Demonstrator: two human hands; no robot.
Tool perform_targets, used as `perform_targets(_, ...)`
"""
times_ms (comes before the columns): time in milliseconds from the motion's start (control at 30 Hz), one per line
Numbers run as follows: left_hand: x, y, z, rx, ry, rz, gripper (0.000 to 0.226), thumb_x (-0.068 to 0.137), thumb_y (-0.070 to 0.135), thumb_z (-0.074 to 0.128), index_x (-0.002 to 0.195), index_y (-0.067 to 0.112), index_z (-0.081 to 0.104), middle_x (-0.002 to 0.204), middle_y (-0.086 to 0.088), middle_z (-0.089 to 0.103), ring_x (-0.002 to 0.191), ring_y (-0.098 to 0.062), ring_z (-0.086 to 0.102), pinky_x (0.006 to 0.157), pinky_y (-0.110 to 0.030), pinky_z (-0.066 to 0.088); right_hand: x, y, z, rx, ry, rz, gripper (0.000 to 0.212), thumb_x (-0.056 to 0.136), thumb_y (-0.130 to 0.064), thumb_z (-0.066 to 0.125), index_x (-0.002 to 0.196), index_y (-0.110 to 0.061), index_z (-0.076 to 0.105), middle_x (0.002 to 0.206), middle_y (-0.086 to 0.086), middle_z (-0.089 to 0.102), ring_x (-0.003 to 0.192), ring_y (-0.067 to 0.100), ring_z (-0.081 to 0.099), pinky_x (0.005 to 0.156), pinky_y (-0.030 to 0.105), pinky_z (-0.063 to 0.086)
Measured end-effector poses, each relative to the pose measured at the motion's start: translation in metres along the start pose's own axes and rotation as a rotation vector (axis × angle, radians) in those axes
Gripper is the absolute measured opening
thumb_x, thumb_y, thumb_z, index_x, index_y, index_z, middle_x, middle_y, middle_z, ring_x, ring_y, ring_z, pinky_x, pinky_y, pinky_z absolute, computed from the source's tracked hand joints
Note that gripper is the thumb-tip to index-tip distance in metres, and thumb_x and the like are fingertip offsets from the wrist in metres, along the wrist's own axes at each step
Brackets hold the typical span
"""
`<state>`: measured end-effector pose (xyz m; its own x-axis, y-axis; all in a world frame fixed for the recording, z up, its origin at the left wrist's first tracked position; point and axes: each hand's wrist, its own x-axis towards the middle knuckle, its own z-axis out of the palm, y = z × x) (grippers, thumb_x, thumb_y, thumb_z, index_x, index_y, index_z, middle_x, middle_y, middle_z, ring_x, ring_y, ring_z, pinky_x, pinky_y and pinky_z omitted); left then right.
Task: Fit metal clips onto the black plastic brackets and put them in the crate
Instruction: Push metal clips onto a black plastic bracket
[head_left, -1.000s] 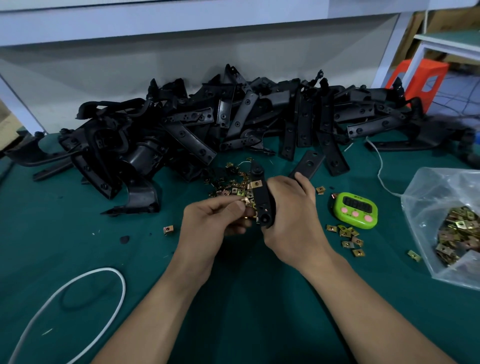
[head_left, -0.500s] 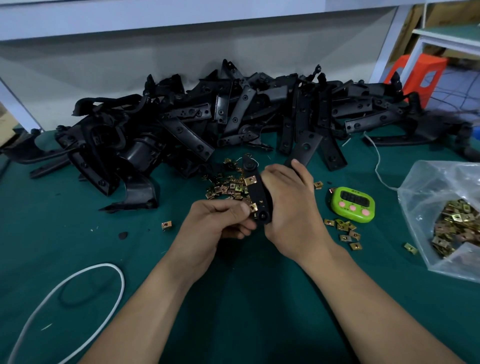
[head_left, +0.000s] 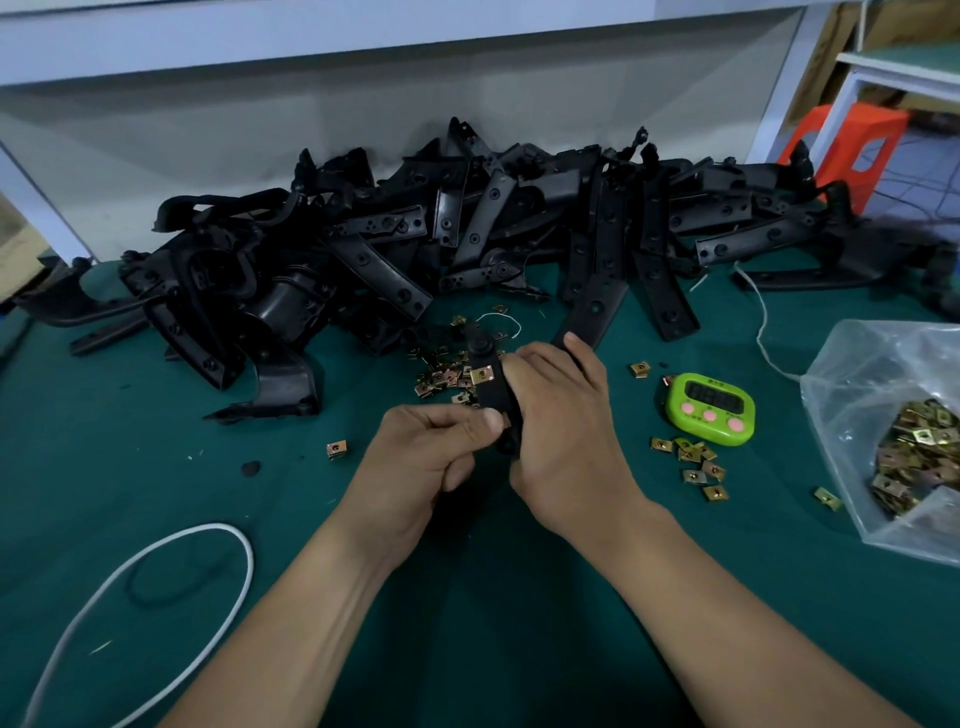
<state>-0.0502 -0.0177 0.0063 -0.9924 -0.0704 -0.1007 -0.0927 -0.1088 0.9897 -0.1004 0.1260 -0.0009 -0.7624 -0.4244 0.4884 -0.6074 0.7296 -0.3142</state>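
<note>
Black plastic bracket (head_left: 494, 400) upright above green-covered desk (head_left: 156, 467), just in front of loose brass clips (head_left: 441, 375). Right hand (head_left: 566, 431) grips it, fingers wrapped round right side. Square brass metal clip (head_left: 483, 374) seated on upper part. Left hand (head_left: 426, 457) fingers curled, thumb and forefinger pinching bracket's lower edge. Versus half second ago: left thumb now covers lower clip; bracket position unchanged.
</note>
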Motion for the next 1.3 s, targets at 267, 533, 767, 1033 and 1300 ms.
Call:
perform_targets(267,0.003,0.001,-0.009,-0.054,-0.182,0.037,0.040,0.093,0.035,0.067,0.054,0.028,0.068,0.041,0.009,0.033,0.047,-0.009,0.023,0.050,-0.019,0.027,-0.001,-0.005,-0.006,0.263,0.066,0.023,0.031,0.067,-0.011,0.065,0.093,-0.021,0.050,0.091,-0.015,0.051,0.107,0.013,0.054,0.119,0.040,0.020)
perform_targets(533,-0.003,-0.005,-0.004,-0.069,-0.161,0.082,0.028,0.088,0.044,0.072,0.065,0.027,0.073,0.049,0.014,0.050,0.049,-0.006,0.029,0.053,-0.017,0.027,0.000,-0.007,-0.008,0.268,0.050,0.018,0.033,0.067,-0.014,0.064,0.093,-0.024,0.046,0.091,-0.013,0.050,0.103,0.015,0.054,0.117,0.039,0.024)
perform_targets(767,-0.007,0.007,0.011,-0.090,0.173,0.194,0.036,0.082,0.007,0.070,0.115,0.020,0.076,0.102,-0.010,0.077,0.095,-0.020,0.072,0.088,-0.028,0.058,-0.003,-0.011,-0.005,0.116,-0.061,0.071,0.038,0.062,-0.014,0.070,0.095,-0.026,0.053,0.085,-0.018,0.049,0.096,0.011,0.053,0.116,0.037,0.024)
perform_targets(1033,-0.037,0.042,0.046,0.511,0.404,0.460,0.053,0.088,0.031,0.072,0.103,0.079,0.055,0.087,0.041,0.068,0.084,0.017,0.066,0.075,-0.001,0.047,-0.007,-0.031,-0.039,-0.036,0.064,0.091,0.028,0.072,-0.034,0.066,0.097,-0.022,0.058,0.082,-0.014,0.052,0.090,0.015,0.055,0.108,0.037,0.032)
perform_targets(1300,-0.054,0.104,0.096,0.360,0.415,0.513,0.032,0.085,0.030,0.075,0.077,0.062,0.072,0.070,0.022,0.073,0.065,0.001,0.070,0.059,-0.017,0.056,-0.009,-0.039,-0.132,-0.259,0.127,0.025,0.015,0.072,-0.036,0.053,0.085,-0.027,0.055,0.076,-0.012,0.049,0.071,0.017,0.051,0.086,0.035,0.032)
